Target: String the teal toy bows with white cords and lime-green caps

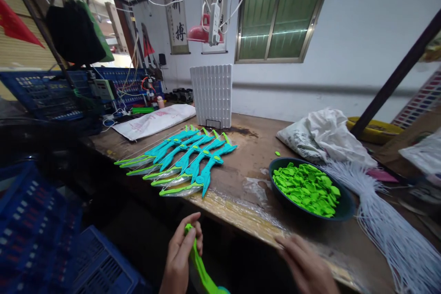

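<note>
My left hand (182,252) is closed around the end of a green toy bow limb (203,273), just in front of the table edge. The limb runs down to the bottom of the picture, where a bit of turquoise shows. To the right, my right hand (305,262) is slightly blurred by the table's front edge, with thumb and fingers pinched together; what they hold, if anything, is too small to make out. Several turquoise and green toy bows (186,156) with strings lie overlapping in a row on the table. A dark bowl (347,209) holds many small green plastic pieces (306,188).
A bundle of white strings (382,225) hangs over the table (248,161) at right, near a white sack (327,135). Farther back stand a white ribbed panel (212,94) and a flat sack (158,121). Blue crates (103,262) are at lower left; a red lamp (200,33) hangs above.
</note>
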Demonstrator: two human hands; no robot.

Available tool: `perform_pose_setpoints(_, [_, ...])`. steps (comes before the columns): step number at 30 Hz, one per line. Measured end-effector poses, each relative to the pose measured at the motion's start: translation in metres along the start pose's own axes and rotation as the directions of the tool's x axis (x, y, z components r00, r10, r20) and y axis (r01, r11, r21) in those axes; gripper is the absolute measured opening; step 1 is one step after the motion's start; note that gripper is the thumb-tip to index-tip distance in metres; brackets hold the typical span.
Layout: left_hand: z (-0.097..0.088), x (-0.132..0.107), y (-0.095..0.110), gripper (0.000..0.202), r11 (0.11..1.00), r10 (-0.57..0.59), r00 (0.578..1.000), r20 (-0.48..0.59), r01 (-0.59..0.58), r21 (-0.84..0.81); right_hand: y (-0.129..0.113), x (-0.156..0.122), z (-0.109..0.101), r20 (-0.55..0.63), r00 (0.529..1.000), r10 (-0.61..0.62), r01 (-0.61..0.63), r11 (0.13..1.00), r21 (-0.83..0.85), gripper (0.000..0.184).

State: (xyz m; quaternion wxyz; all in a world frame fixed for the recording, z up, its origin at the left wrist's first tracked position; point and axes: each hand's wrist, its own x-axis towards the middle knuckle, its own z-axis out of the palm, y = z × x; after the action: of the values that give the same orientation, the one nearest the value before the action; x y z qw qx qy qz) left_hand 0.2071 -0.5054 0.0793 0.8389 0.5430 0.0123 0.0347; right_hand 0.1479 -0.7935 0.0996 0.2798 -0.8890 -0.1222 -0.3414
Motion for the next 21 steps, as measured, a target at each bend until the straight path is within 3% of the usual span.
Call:
perform_pose_setpoints(1, [0.006,-0.005,0.006,0.047,0.999,0.024,0.999,0.037,-0.023,-0.022,-0.018,0.015,0.013,0.044,0.999,0.018,-0.024,0.99,0.139,0.015])
perform_pose_setpoints(3, [0.015,-0.012,0.017,0.042,0.993,0.096,0.992,0.086,-0.089,-0.082,-0.057,0.043,0.037,0.18,0.974,0.137,-0.195,0.913,0.358,0.002])
perform_pose_setpoints(5, [0.018,-0.016,0.025,0.031,0.976,0.179,0.977,0.113,-0.163,-0.144,-0.092,0.063,0.055,0.26,0.955,0.142,-0.261,0.816,0.516,0.013])
perform_pose_setpoints(7, [0.017,-0.017,0.03,0.021,0.955,0.258,0.957,0.133,-0.232,-0.184,-0.117,0.07,0.067,0.304,0.947,0.1,-0.279,0.727,0.628,0.015])
perform_pose_setpoints(10, [0.009,-0.018,0.034,0.019,0.941,0.31,0.93,0.199,-0.271,-0.202,-0.134,0.063,0.073,0.339,0.94,0.03,-0.275,0.653,0.706,0.011])
perform_pose_setpoints(13, [0.002,-0.02,0.035,0.021,0.938,0.298,0.922,0.249,-0.234,-0.255,-0.139,0.056,0.072,0.337,0.94,-0.054,-0.216,0.669,0.711,0.011])
perform_pose_setpoints(16, [-0.002,-0.021,0.035,0.025,0.926,0.274,0.927,0.258,-0.182,-0.331,-0.144,0.058,0.068,0.349,0.928,-0.132,-0.141,0.742,0.655,0.013])
perform_pose_setpoints(21, [-0.008,-0.024,0.037,0.028,0.92,0.214,0.938,0.274,-0.099,-0.379,-0.15,0.061,0.068,0.292,0.914,-0.282,0.074,0.824,0.562,0.018])
